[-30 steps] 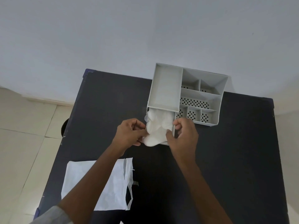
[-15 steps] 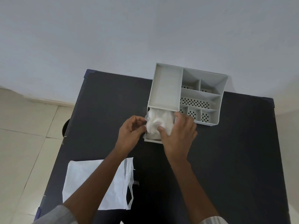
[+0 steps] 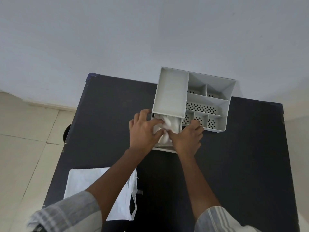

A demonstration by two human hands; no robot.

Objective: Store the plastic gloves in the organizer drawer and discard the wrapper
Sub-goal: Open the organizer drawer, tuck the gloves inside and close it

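A grey organizer point(image 3: 170, 92) with several compartments stands at the far side of the black table point(image 3: 242, 164). Its drawer point(image 3: 164, 149) is pulled out toward me at the lower left. A crumpled bunch of translucent white plastic gloves point(image 3: 168, 124) lies in the drawer. My left hand point(image 3: 143, 131) presses on the gloves from the left, fingers curled over them. My right hand point(image 3: 187, 138) pinches the gloves from the right, its fingertips resting at the organizer's front edge. A flat white wrapper point(image 3: 83, 181) lies on the table near me, partly under my left forearm.
The organizer sits close to the pale wall behind the table. A dark round object point(image 3: 66, 133) on the tiled floor peeks out past the table's left edge. Bare black tabletop stretches to the right of my arms.
Both hands have moved in over the drawer. The gloves, which hung over the drawer's front edge, now lie pushed down inside it between my hands.
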